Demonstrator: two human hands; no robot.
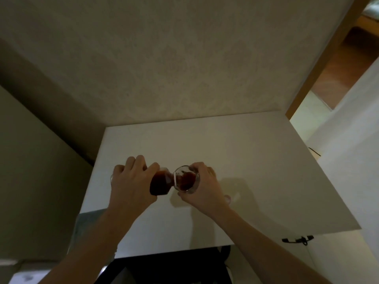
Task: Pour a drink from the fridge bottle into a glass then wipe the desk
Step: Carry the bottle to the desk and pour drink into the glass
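Hands over smooth white desk [235, 144]: left [131, 181] gripping tilted dark-filled bottle [161, 183], right [203, 185] clasping clear round glass [185, 178]

Both bare arms reach forward, left hand [131, 181] and right hand [203, 188] curled closed, nearly meeting.

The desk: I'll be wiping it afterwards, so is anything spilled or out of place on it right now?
No spill shows on the white desk. The left hand tips the bottle of dark drink into the glass, which the right hand holds tilted toward it. Both being tilted fits pouring; nothing else stands out.
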